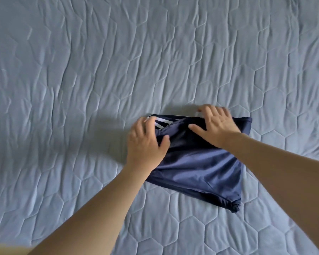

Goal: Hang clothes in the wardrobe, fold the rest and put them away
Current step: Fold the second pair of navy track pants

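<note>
Right now I see the shorts (197, 162) folded on the quilt (81, 70), long axis running toward me; my left hand (145, 144) curls onto their far-left corner, my right hand (215, 124) presses flat with spread fingers at the far edge, both equally near

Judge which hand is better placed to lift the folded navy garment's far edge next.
Probably the left hand: its fingers curl over the navy garment at the white-striped corner, while the right hand lies flat on top, pressing.
</note>
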Available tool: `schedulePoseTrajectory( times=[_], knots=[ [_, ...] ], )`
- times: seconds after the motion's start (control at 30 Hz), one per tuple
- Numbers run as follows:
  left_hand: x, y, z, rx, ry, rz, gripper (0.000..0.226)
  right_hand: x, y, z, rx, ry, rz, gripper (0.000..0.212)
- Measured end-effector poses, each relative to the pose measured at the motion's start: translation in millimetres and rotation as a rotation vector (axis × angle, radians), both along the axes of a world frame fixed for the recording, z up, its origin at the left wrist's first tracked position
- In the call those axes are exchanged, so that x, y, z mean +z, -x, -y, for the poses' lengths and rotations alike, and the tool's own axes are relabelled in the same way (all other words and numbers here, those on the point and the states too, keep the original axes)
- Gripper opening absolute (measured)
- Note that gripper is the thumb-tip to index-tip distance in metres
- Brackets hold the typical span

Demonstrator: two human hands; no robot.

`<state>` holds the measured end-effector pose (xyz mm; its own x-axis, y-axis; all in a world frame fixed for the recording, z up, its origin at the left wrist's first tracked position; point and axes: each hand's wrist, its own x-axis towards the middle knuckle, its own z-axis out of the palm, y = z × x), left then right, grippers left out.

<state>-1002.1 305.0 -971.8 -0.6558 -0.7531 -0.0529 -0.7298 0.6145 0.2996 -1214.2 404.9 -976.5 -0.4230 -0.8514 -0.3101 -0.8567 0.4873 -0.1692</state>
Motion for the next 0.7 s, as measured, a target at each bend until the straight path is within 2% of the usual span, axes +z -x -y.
schedulePoseTrajectory(
  times=[0.07,0.17,0.23,0.3,0.33,0.37,0.47,0.6,0.7],
  knots=[
    [-5,13,10,-0.243,0.082,0.069,0.058,3,19,-14,0.010,-0.045,-0.110,0.087],
    [-16,27,31,-0.483,0.112,0.245,0.043,3,23,-34,-0.164,-0.010,-0.111,0.080],
    [-13,34,49,-0.531,0.063,0.295,0.039,5,-1,-42,-0.478,0.124,0.013,0.075],
    [-7,42,63,-0.517,-0.070,0.348,0.045,9,-38,-49,-0.832,0.220,0.201,0.080],
    [-4,46,67,-0.510,-0.108,0.364,0.047,9,-56,-57,-0.936,0.223,0.255,0.083],
    [-3,48,70,-0.513,-0.117,0.370,0.049,7,-75,-69,-0.957,0.190,0.260,0.086],
    [-3,49,76,-0.534,-0.106,0.423,0.051,-8,-113,-120,-0.735,-0.005,0.153,0.092],
    [-5,60,76,-0.463,-0.066,0.540,0.053,-24,-117,-164,-0.593,-0.211,0.028,0.082],
    [-9,64,61,-0.492,-0.052,0.532,0.048,-21,-105,-158,-0.510,-0.391,0.109,0.092]
  ],
)
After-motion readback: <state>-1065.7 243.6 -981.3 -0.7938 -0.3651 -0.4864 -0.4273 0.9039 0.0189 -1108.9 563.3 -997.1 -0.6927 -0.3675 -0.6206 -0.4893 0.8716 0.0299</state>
